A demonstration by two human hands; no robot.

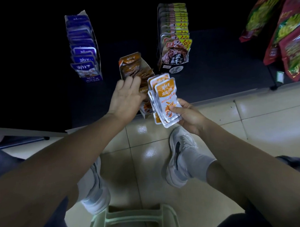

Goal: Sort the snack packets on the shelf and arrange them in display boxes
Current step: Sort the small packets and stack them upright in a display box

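Three display boxes stand on the dark shelf. The purple box [93,78] sits at upper left. At centre, the left hand [127,96] rests nearly straight fingers on the packets inside the orange box [147,66]. Just right, the right hand [186,115] pinches a fanned stack of orange packets [164,98], thumb on top. The black box [173,67] stands at upper centre-right.

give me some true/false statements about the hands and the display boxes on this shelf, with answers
The right hand holds a stack of orange packets. True.
The left hand holds a purple packet. False: it reaches into the orange display box.
The purple display box stands left of the orange one. True.
The black display box is empty. False: it is full of packets.
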